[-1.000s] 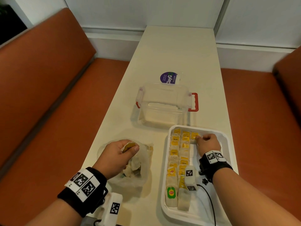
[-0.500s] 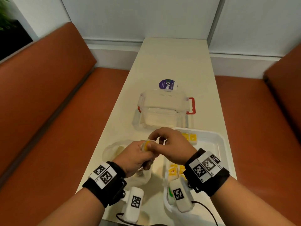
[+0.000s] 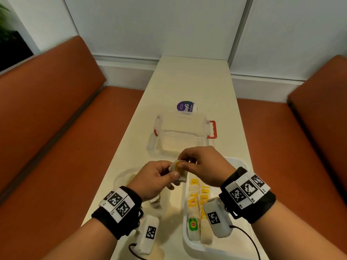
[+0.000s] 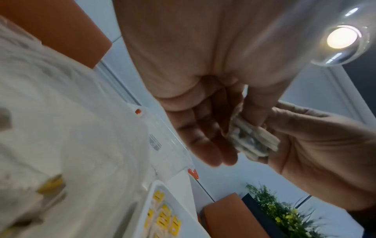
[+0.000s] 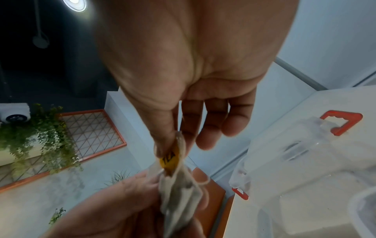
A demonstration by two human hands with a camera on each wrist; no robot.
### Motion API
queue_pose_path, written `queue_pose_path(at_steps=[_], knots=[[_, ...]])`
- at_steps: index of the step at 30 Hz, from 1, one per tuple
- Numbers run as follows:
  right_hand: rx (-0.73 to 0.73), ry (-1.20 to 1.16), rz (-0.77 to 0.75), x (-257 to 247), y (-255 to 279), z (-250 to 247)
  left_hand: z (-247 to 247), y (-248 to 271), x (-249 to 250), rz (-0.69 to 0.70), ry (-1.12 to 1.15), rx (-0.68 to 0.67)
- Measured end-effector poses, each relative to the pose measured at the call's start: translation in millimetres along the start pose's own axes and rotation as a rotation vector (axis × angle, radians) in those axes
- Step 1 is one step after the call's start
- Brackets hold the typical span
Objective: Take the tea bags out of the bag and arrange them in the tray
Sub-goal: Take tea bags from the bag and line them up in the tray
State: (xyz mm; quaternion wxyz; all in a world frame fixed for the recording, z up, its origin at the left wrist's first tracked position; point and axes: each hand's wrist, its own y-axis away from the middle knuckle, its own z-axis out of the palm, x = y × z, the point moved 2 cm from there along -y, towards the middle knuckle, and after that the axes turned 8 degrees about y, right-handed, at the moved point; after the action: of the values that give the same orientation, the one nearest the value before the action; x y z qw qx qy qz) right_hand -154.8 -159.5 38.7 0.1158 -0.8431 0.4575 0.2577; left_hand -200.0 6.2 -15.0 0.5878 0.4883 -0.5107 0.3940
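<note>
Both hands meet above the table between the plastic bag [image 3: 124, 177] and the white tray [image 3: 242, 164]. My left hand [image 3: 159, 177] grips a small stack of tea bags [image 3: 178, 168] [image 4: 252, 141] between thumb and fingers. My right hand [image 3: 199, 164] pinches the top tea bag's yellow tag [image 5: 170, 158] between thumb and forefinger. The tray holds rows of tea bags [image 3: 197, 199] with yellow tags and one green-tagged bag [image 3: 193, 224]. The plastic bag lies crumpled under my left hand, with more tea bags [image 4: 50, 186] inside.
A clear lidded box [image 3: 180, 134] with red latches stands just beyond the hands, a purple round lid [image 3: 185, 107] behind it. The narrow cream table [image 3: 189, 85] runs between two orange benches [image 3: 56, 128]. The tray's right half is hidden by my right wrist.
My left hand lifted tea bags out of the plastic bag. My right hand left the tray and came over to pinch the top one. The head view tilted up.
</note>
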Motion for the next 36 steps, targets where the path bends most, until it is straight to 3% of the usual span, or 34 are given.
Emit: queue_pose_path(at_steps=[6, 15, 20, 23, 27, 31, 36], knots=[[0.237, -0.293, 0.193, 10.5, 8.8, 10.7, 13.6, -3.3, -2.1, 0.021, 0.231, 0.186], [0.317, -0.622, 0.249, 23.8, 11.1, 20.6, 20.1, -5.8, -0.3, 0.001, 0.372, 0.207], [0.361, -0.679, 0.258, 33.1, 14.4, 13.6, 6.4, -8.2, -1.8, 0.079, 0.328, 0.321], [0.338, -0.657, 0.26, 41.8, 15.6, 10.5, -8.3, -10.9, -0.2, 0.199, 0.241, 0.255], [0.288, -0.652, 0.215, 39.2, 13.7, 14.3, -0.5, -14.7, 7.4, 0.288, -0.059, 0.072], [0.282, -0.725, 0.205, 37.9, 17.1, 27.0, 13.1, -16.9, 5.5, 0.27, -0.145, 0.06], [0.268, -0.715, 0.32, 60.2, 26.6, 56.3, 11.9, -15.4, -11.5, 0.141, -0.111, 0.085]])
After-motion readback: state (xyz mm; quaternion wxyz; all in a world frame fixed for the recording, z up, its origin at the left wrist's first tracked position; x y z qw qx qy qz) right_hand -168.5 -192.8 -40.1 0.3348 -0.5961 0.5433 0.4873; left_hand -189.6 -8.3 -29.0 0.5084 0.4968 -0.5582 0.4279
